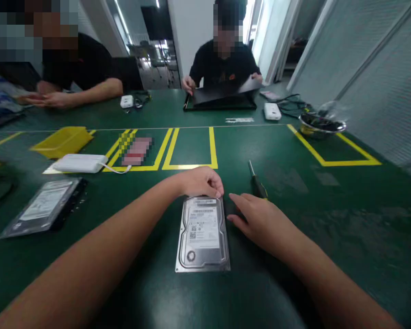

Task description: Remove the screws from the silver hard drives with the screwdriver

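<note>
A silver hard drive (202,235) lies flat on the green table in front of me, its white label facing up. My left hand (202,182) is bent over the drive's far edge. Its fingers are curled, and thumb and fingertips meet at the far right corner. To the right of the drive is my right hand (255,214), with thumb and fingers apart and nothing between them. Just beyond that hand rests a screwdriver (258,186), its metal shaft pointing away and its dark handle partly hidden by the hand.
On the left lies another hard drive (46,203) beside a white power bank (80,163), a pixelated phone (137,151) and a yellow bin (63,140). A metal bowl (322,127) stands at the far right. Two people sit across the table, one handling a dark sheet (222,93).
</note>
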Demonstrator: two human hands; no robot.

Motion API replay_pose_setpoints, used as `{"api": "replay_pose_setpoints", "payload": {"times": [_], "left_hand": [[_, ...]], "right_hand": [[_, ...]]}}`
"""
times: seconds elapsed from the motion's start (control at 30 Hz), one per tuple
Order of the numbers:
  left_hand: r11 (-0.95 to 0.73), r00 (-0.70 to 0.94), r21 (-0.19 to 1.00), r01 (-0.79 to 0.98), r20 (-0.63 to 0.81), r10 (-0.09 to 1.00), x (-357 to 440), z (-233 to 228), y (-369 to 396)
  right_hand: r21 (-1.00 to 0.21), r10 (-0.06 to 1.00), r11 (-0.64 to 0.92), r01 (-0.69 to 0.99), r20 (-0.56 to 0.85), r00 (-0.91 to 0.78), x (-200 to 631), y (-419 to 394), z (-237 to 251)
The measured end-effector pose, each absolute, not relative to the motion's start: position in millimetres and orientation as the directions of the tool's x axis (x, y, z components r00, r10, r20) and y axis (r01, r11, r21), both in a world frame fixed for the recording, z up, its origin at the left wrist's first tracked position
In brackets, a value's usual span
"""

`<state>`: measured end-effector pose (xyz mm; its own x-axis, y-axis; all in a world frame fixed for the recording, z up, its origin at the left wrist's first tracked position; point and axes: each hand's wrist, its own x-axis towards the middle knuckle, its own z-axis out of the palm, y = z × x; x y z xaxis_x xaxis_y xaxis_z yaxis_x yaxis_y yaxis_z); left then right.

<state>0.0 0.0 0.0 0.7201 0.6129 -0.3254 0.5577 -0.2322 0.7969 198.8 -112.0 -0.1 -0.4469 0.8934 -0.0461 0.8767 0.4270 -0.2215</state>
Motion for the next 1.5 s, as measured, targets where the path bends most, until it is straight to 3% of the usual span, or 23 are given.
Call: {"api": "replay_pose_setpoints", "payload": {"times": [0.33,0.77,1.07,1.3,1.4,1.5], "left_hand": [[-0.228,0.702,0.793,0.565,-0.317,0.638,1.5,0.8,-1.4],[-0.154,0.619,0.753,0.64,-0.386,0.684,10.7,6.6,-5.3],[-0.162,0.646,0.794,0.585,-0.337,0.685,7.5,4.7,-12.5],[-0.103,0.646,0.845,0.524,-0.316,0.695,-1.8,0.9,-15.9],[-0.211,0.598,0.812,0.544,-0.199,0.776,-7.4,6.5,-26.3],[-0.449,0.548,0.622,0.642,0.037,0.836,-9.7,16.4,-48.5]], "right_hand": [[-0.197,0.887,0.442,0.875,-0.045,-0.459,197.7,-112.1,0.2],[-0.252,0.884,0.445,0.859,-0.031,-0.467,197.0,-113.1,-1.1],[-0.243,0.98,0.199,0.949,0.055,-0.191,203.8,-108.6,-0.9],[-0.236,0.989,0.149,0.96,0.045,-0.143,202.2,-107.4,0.4],[-0.216,0.99,0.143,0.966,0.047,-0.136,201.5,-108.4,1.2],[-0.163,0.992,0.12,0.979,0.063,-0.111,202.2,-110.8,3.5]]}}
